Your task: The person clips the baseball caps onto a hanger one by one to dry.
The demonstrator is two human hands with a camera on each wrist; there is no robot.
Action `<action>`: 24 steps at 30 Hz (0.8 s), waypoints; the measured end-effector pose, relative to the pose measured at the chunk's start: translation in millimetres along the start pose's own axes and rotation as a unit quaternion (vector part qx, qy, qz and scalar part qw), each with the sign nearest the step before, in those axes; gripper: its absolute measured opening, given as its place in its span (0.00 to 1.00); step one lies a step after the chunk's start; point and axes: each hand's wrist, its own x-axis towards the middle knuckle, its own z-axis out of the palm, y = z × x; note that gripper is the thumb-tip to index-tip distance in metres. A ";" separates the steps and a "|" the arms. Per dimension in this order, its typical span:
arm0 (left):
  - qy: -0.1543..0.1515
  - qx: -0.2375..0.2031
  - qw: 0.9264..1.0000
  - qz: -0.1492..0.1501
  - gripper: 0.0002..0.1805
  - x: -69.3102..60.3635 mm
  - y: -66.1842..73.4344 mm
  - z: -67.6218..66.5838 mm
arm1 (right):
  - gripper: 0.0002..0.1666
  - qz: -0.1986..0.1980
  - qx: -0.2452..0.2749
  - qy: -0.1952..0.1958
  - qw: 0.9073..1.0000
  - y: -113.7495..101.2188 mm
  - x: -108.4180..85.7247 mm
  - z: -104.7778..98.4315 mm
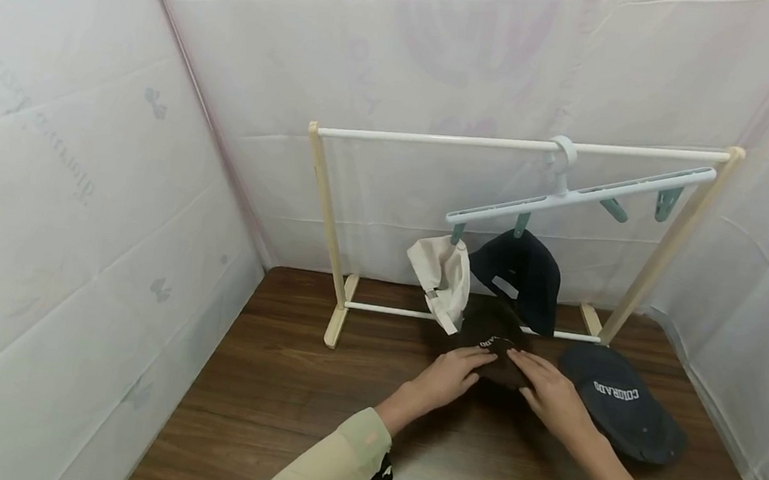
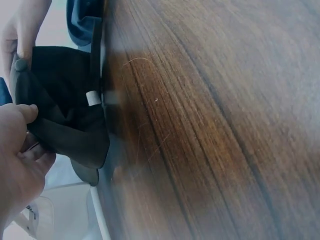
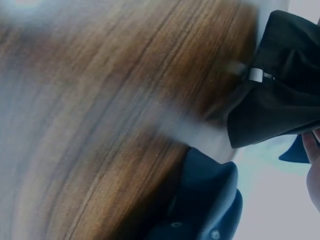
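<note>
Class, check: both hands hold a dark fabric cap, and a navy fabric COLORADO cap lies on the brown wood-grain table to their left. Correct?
The side is wrong: the head view shows the navy COLORADO cap lying right of the left hand and right hand. The rest stands.

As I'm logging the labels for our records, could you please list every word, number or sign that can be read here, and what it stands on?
"COLORADO": on the navy cap at the right.
"ADO": on the dark cap being held; the start of the word is unclear.
Faint lettering on the white wall sheeting: too blurred to read.
</note>
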 end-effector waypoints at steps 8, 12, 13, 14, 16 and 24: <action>0.015 0.010 1.000 0.008 0.25 -2.2 -2.1 -6.4 | 0.40 -0.008 -0.006 0.022 1.000 -3.8 6.4 -3.6; 0.035 0.020 0.999 0.015 0.24 -2.2 -3.9 -9.0 | 0.38 -0.019 -0.010 0.045 0.999 -6.1 11.1 -7.9; 0.042 0.021 0.999 0.018 0.24 -2.3 -4.5 -9.8 | 0.38 -0.020 -0.011 0.049 0.999 -6.5 12.5 -9.1; 0.049 0.022 0.998 0.021 0.24 -2.5 -4.8 -11.0 | 0.38 -0.022 -0.012 0.051 0.998 -6.9 13.8 -10.4; 0.062 0.025 0.997 0.028 0.23 -2.9 -5.6 -13.5 | 0.39 -0.025 -0.014 0.053 0.998 -7.7 16.5 -12.9; 0.077 0.020 0.996 0.030 0.21 -3.1 -5.6 -22.4 | 0.40 -0.039 -0.016 0.059 0.997 -8.4 25.2 -20.3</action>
